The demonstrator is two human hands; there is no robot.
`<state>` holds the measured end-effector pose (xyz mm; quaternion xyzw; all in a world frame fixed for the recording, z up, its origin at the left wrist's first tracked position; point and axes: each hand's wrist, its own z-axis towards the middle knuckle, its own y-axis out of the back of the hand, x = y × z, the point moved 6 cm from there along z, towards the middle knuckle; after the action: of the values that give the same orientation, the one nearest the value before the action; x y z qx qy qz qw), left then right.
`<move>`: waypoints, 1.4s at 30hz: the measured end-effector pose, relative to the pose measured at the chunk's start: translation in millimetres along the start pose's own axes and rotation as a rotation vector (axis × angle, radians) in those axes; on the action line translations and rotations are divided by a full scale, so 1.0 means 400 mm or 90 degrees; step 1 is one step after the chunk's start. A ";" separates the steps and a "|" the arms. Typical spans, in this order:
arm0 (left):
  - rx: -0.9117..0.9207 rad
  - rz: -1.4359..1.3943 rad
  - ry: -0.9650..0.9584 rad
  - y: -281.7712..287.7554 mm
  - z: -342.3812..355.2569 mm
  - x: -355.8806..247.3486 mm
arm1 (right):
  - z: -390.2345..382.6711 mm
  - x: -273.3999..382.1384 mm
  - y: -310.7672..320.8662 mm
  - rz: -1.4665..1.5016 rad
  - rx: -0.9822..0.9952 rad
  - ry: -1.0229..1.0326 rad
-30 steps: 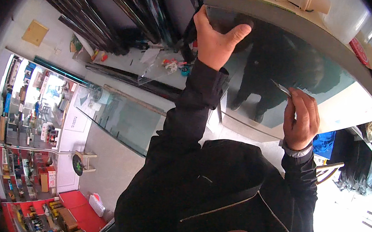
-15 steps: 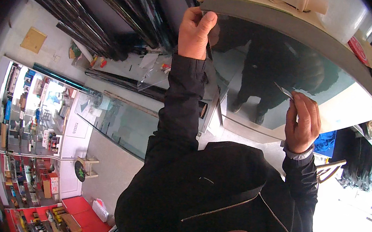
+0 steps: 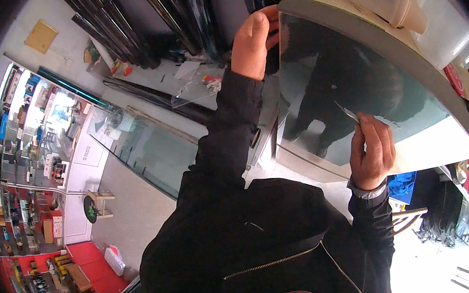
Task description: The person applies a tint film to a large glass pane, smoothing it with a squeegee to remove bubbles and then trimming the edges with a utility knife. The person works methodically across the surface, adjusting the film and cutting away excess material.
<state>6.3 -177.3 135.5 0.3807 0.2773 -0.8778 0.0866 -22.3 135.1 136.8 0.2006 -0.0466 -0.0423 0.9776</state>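
A large dark glossy panel [image 3: 355,85] with a grey border stands in front of me and mirrors dark shapes. My left hand [image 3: 252,45] is at its upper left corner, thumb raised and off the front face. Its fingers reach apart toward the left edge, their tips partly hidden there. My right hand [image 3: 372,152] pinches a thin, pointed, blade-like tool [image 3: 348,111] between thumb and fingers. The tool's tip points up and left over the panel's face, close to it; whether it touches I cannot tell. By that hand, a ragged pale line [image 3: 385,120] crosses the dark surface.
A beige container [image 3: 405,13] and a clear tub [image 3: 446,31] sit above the panel's top edge. Dark rolls [image 3: 100,12] lean at upper left. A glass pane [image 3: 148,149] and a shelf of goods [image 3: 36,125] stand left. A blue item [image 3: 401,187] lies right.
The view has shifted slightly. My left thumb has come off the panel's corner, and that hand is now beside the left edge. My right hand and tool have moved left across the panel.
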 end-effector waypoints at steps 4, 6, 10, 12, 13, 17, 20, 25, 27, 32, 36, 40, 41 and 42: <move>-0.013 0.206 -0.131 -0.035 -0.016 -0.021 | -0.003 0.002 -0.001 -0.007 0.012 -0.009; -0.009 0.207 -0.121 -0.050 -0.004 -0.016 | -0.007 0.002 0.003 -0.014 0.020 -0.014; -0.026 0.129 -0.068 -0.045 0.013 -0.011 | -0.011 -0.004 0.013 -0.035 0.024 -0.020; -0.027 0.121 -0.087 -0.041 0.011 -0.015 | -0.013 -0.004 0.015 -0.027 0.027 -0.022; -0.035 0.136 -0.083 -0.032 0.013 -0.016 | -0.011 -0.004 0.015 -0.019 0.028 -0.022; -0.200 0.281 -0.190 0.000 -0.020 -0.040 | -0.007 -0.001 0.021 -0.014 0.011 -0.014; -0.240 0.521 -0.541 -0.061 -0.097 -0.097 | -0.007 -0.006 0.038 -0.040 -0.002 -0.031; 0.100 0.811 -0.587 -0.249 -0.200 0.005 | -0.018 -0.016 0.057 -0.042 0.007 -0.054; 0.030 0.873 -0.574 -0.251 -0.190 0.019 | -0.021 -0.023 0.061 -0.048 0.009 -0.052; -0.036 0.980 -0.584 -0.243 -0.155 0.042 | -0.033 -0.037 0.079 -0.057 -0.005 -0.053; -0.081 0.994 -0.517 -0.250 -0.158 0.049 | -0.044 -0.047 0.099 -0.062 -0.017 -0.058; -0.134 0.970 -0.455 -0.226 -0.139 0.019 | -0.046 -0.045 0.126 -0.083 -0.014 -0.070; -0.132 0.955 -0.475 -0.211 -0.137 0.001 | -0.044 -0.044 0.129 -0.089 -0.010 -0.079; -0.130 0.937 -0.490 -0.191 -0.132 -0.020 | -0.040 -0.039 0.129 -0.080 -0.021 -0.082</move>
<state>16.8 -85.2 144.2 0.1286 -0.0132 -0.6365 0.7604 -32.6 190.1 141.4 0.1843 -0.0957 -0.1173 0.9711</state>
